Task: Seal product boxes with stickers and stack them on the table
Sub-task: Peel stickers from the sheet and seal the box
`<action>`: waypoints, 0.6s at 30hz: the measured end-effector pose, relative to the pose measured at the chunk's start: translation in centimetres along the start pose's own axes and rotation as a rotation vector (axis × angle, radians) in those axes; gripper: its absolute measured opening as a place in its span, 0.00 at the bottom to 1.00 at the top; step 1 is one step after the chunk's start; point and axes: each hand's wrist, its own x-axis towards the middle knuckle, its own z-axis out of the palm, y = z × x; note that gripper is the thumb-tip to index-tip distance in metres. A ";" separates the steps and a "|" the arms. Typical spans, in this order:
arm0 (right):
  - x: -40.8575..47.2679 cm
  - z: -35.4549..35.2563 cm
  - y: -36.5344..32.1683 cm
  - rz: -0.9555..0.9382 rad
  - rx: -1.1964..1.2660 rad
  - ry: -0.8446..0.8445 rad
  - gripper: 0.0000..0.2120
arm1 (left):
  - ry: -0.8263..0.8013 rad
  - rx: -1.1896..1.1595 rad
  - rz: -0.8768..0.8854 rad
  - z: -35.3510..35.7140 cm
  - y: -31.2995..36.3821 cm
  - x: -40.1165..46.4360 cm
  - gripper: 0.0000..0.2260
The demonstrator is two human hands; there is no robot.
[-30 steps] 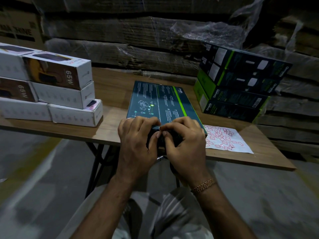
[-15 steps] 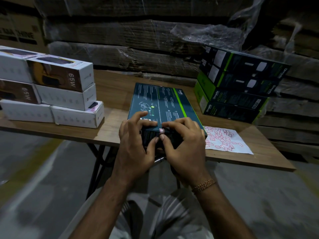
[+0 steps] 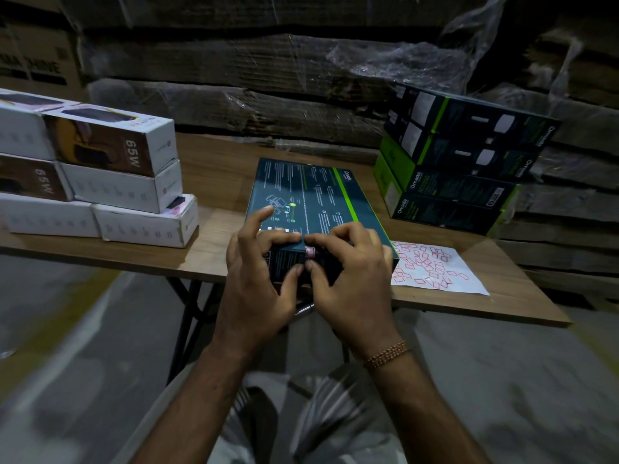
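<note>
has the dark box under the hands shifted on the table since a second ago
No. The dark box keeps its place beside the sticker sheet at the table's near edge.

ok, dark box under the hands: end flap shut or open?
Shut. The box lies flat; a small pink sticker spans its near top edge, both thumbs pressing just below it.

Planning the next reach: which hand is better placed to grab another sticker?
Probably the right hand: the sticker sheet lies just to its right on the table, while the left hand would have to cross over the dark box.
</note>
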 end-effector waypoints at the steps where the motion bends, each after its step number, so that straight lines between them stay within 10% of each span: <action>1: 0.1 0.1 0.1 0.028 0.065 0.020 0.11 | -0.001 0.002 0.000 0.0 0.0 0.0 0.44; 10: 0.1 1.1 0.9 -0.022 0.104 0.107 0.03 | -0.013 0.008 0.008 0.1 -0.2 0.0 0.43; 18: -0.8 0.5 0.9 -0.035 0.045 0.032 0.18 | -0.030 0.037 0.027 -0.3 0.1 -0.1 0.42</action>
